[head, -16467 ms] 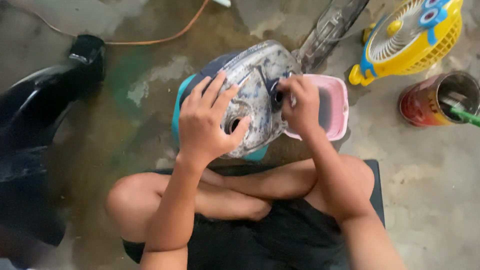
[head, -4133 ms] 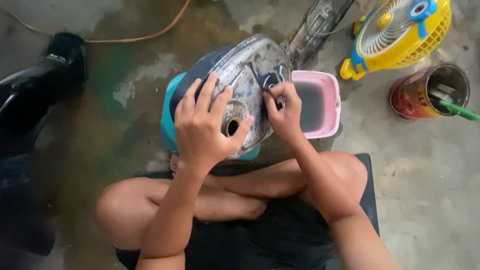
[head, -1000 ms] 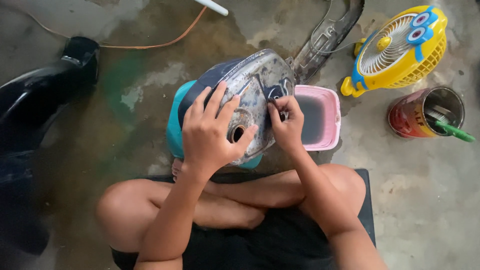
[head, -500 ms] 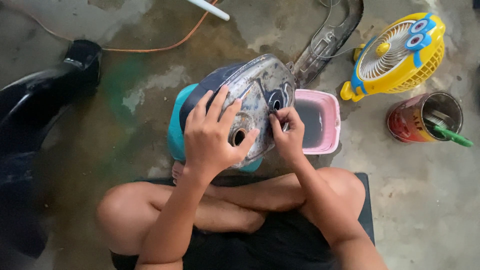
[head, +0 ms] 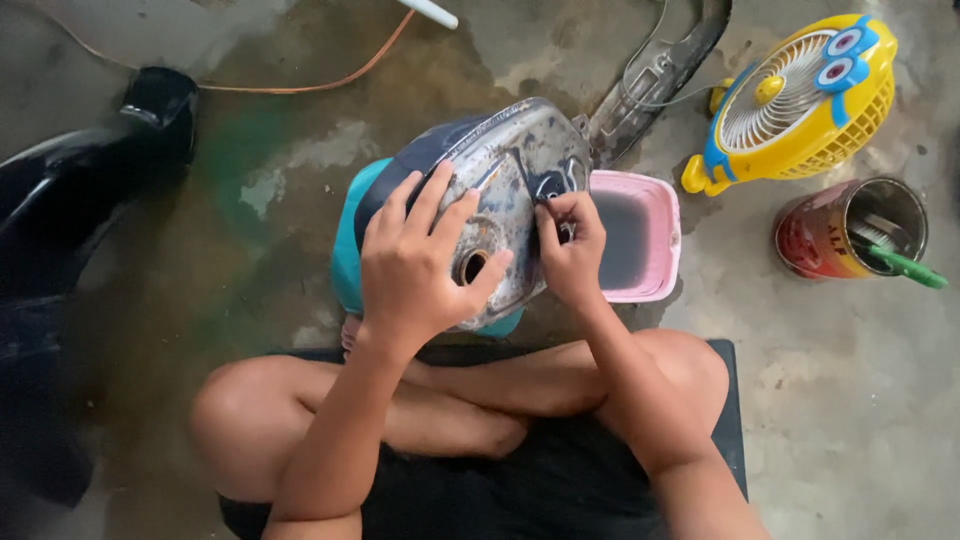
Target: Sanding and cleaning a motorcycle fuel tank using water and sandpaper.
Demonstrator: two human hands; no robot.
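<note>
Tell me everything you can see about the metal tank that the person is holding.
The metal tank is a rounded shell, grey and worn, with patchy dull marks and a dark blue part at its upper left. A round opening shows low on its face. It sits tilted on a teal support, beside a pink tub of murky liquid. The left hand lies spread flat on it; the right hand presses its fingers against the surface, perhaps pinching something small.

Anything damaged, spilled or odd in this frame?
Yes. The metal tank under the left hand and right hand is patchy, its paint worn off. The pink tub holds murky grey liquid, and the concrete floor shows green and dark stains.
</note>
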